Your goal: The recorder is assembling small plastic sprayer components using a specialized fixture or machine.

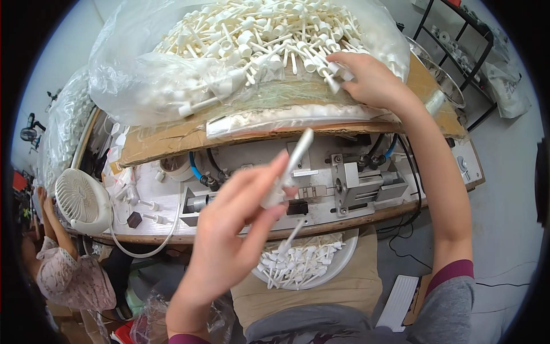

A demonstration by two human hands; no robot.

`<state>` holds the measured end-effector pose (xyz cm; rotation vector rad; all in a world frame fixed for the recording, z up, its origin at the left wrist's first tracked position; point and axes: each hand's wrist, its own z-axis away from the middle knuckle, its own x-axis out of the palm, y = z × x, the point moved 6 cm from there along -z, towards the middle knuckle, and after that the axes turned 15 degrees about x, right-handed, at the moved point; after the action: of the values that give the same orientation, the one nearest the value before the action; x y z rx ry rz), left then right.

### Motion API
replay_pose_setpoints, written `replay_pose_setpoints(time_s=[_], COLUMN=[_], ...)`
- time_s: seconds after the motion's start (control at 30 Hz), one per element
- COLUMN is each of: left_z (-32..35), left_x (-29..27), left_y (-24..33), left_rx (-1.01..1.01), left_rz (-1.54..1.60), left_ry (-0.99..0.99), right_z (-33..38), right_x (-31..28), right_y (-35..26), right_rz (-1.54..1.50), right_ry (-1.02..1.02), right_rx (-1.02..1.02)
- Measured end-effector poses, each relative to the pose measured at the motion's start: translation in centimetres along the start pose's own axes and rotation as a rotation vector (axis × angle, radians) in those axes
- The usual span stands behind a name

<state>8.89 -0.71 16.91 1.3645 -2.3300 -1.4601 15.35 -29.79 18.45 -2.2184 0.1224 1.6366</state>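
Note:
My left hand (pixel 229 223) is raised over the front edge of the bench. It pinches a small white plastic scoop (pixel 299 152), cup end at the fingers and stick handle pointing up and away. Below it, another white scoop (pixel 293 234), blurred, shows above a round white basin (pixel 344 261) of similar pieces on my lap. My right hand (pixel 369 80) reaches to the right front edge of a large heap of white scoops (pixel 269 34). Its thumb and fingers close around a white scoop (pixel 338 73) there.
Clear plastic sheeting (pixel 126 74) surrounds the heap on a cardboard sheet (pixel 166 146). Beneath it sits a metal fixture (pixel 361 186) with cylinders and hoses. A white fan (pixel 83 200) stands left; loose pieces lie beside it. Another person (pixel 71 269) sits at far left.

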Motion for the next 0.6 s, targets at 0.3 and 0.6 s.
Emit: replay_pose_setpoints(time_s=[0.3, 0.6], left_z=[6.0, 4.7], left_x=[4.9, 6.3], left_y=[-2.5, -3.7], left_rx=[0.022, 0.227], left_rz=[-0.47, -0.813], left_ry=[0.001, -0.233], right_z=[3.2, 4.4], right_x=[0.4, -0.4], right_y=[-6.2, -4.5], right_rz=[-0.236, -0.498], right_ry=[0.026, -0.057], right_rx=[-0.144, -0.123])
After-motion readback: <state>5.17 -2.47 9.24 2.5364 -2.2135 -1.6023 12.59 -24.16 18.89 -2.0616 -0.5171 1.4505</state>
